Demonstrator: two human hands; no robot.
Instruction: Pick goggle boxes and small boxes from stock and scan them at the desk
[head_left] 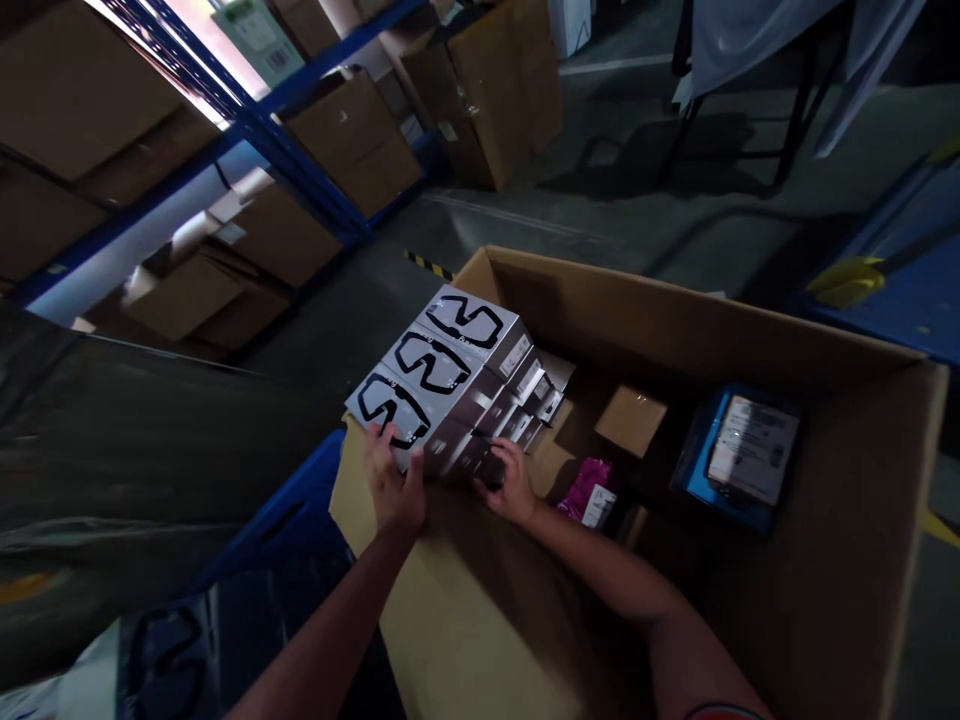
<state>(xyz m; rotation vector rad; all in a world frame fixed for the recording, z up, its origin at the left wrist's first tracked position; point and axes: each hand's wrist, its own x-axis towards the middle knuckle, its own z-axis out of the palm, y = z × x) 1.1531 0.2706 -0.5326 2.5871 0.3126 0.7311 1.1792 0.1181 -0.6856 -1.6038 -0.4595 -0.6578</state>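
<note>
Several silver-grey boxes printed with black goggle outlines (433,362) are stacked in rows in the left corner of a large cardboard carton (712,310). My left hand (396,490) lies against the nearest top box, its fingers spread over the upper edge and the thumb apart at the side. Beside the stack's lower side is my right hand (511,488), fingers curled, with a thin dark stick-like thing (482,436) at the fingertips that I cannot make out clearly. A carton flap (457,610) folds out beneath both forearms.
Inside the carton are a small brown box (632,420), a pink packet (586,488) and a blue box (739,455) with a white label. Blue shelving (285,180) with cartons stands at left. A blue crate (277,510) sits below the flap, with more goggle packaging (169,650).
</note>
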